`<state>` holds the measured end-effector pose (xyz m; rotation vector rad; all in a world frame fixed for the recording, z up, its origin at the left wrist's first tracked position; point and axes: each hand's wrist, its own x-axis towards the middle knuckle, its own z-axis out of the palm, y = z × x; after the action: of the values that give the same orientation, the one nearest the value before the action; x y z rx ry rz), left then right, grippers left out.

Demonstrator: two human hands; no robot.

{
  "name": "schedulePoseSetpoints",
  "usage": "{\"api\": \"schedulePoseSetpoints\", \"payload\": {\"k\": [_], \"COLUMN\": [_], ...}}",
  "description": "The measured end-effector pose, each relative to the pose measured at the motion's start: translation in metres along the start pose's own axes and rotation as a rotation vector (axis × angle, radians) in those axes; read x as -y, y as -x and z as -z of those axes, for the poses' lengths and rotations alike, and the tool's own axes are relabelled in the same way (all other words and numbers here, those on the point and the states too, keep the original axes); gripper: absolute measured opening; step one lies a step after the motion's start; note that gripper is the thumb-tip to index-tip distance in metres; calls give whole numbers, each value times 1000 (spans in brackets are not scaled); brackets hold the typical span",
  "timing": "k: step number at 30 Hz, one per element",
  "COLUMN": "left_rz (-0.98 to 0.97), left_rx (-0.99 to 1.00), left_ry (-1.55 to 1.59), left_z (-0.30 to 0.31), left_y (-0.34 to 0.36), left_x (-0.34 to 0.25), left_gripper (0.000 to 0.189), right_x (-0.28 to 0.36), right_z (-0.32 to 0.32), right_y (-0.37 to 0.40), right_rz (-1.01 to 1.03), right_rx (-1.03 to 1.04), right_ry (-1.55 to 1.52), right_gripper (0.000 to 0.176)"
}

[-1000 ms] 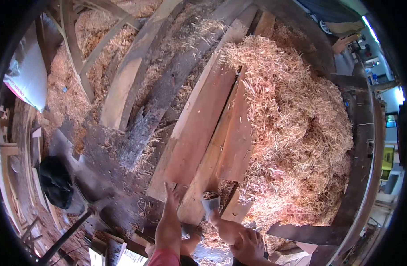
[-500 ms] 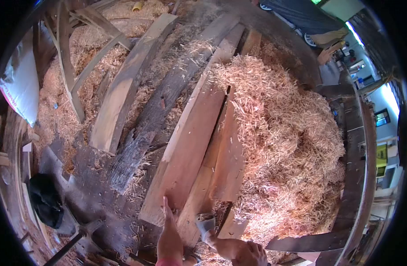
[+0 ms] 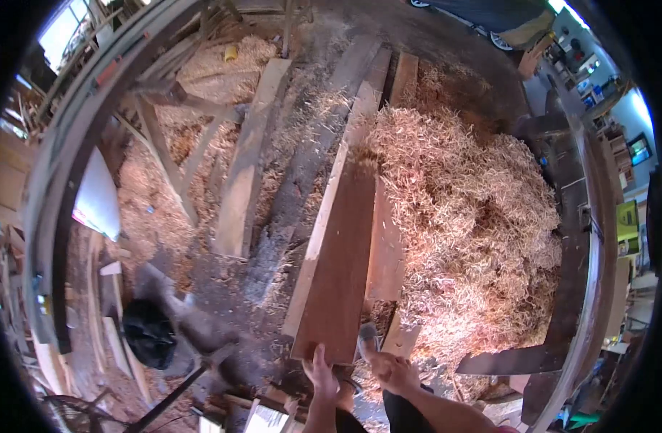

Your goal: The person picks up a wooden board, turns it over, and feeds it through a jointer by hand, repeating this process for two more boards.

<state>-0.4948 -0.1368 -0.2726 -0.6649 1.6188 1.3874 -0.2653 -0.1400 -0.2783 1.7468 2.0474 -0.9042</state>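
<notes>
My left hand (image 3: 321, 377) is at the near end of a long reddish-brown plank (image 3: 337, 278), its fingers gripping the end edge. Just to the right, my right hand (image 3: 393, 371) is closed round a grey object with a rounded end (image 3: 367, 333); its kind does not show clearly. That rounded end points away from me, close by the plank's near right corner. A paler board (image 3: 318, 249) shows along the left side of the plank, and another reddish board (image 3: 385, 252) lies partly covered on the right.
A large heap of wood shavings (image 3: 475, 238) rises on the right beside a dark wooden beam (image 3: 571, 289). More boards lie left, including a pale one (image 3: 251, 166) and a weathered one (image 3: 284, 216). A black object (image 3: 149, 333) and a white sack (image 3: 98, 195) are further left.
The view has swung, moving the scene rightward. The reddish-brown plank now covers the board and gap seen beside it earlier. My left hand went from its face to its near end.
</notes>
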Motion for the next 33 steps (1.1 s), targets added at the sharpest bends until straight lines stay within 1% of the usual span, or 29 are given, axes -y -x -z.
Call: {"api": "schedulePoseSetpoints", "payload": {"k": [3,4,5,6,7,8,9,10,11,12,13,14,15,16,18,21,22,23,24,25,26,28,29,30,32,33], "left_rz": [-458,-604,-671,-848,-918,-984,-997,-1009,-1036,-1073,-1056,-1163,-1193,-1224,-1021,-728,-621,-644,-661,-749,-832,-1170,-897,-619,-532,-311], "left_rx": [95,128,123,77,75,74,86,98,96,102,99,202,223,241,417,669,753,877,1005,1115,1226,1389,1508,1577,1675,1546], "left_ry": [-139,-166,-362,-501,-778,-1049,-1031,-1014,-1036,-1055,-964,-1013,-1091,-1170,-1157,-1098,-1077,-1012,-948,-912,-867,-803,-721,-633,-690,-644], "left_z": [61,85,96,98,121,138,151,164,166,164,170,170,176,185,181,151,153,157,163,164,165,160,153,147,136,135], "left_y": [84,114,151,186,207,218,223,229,231,229,229,231,229,231,249,275,283,266,235,235,235,241,240,239,218,231], "left_x": [-50,-66,-100,-127,-148,-160,-153,-147,-141,-135,-125,-125,-115,-108,-109,-120,-117,-98,-67,-62,-57,-51,-41,-30,-7,-2], "left_gripper": [83,86,87,83,81,79,78,78,80,82,90,93,92,90,93,97,98,98,97,95,93,87,81,75,73,60], "right_x": [14,16,15,16,17,28,41,51,54,61,73,82,94,121,154,191,188,180,171,167,166,164,166,159,125,93], "right_z": [45,52,55,60,73,97,119,124,124,124,125,124,120,129,129,153,149,145,141,139,136,136,138,136,117,100], "right_y": [21,40,49,60,71,78,90,110,113,115,127,147,164,187,230,263,268,262,259,264,270,278,283,282,273,265], "right_rz": [-143,-176,-199,-219,-233,-150,-68,3,-16,-26,-47,-74,5,-23,216,333,261,196,124,44,17,-27,-64,-116,-233,-208], "right_rx": [170,165,145,128,230,154,77,10,39,3,-26,-43,-38,26,14,-135,-160,-198,-238,-275,-392,-621,-731,-805,-944,-1020], "right_ry": [-381,-402,-421,-435,-475,-520,-565,-615,-602,-738,-876,-1005,-1066,-1202,-1246,-1043,-1025,-1011,-999,-986,-1046,-1152,-1136,-1068,-927,-868], "right_gripper": [67,63,60,57,56,48,41,35,35,39,43,47,51,60,75,98,99,101,102,104,104,105,103,102,99,88]}}
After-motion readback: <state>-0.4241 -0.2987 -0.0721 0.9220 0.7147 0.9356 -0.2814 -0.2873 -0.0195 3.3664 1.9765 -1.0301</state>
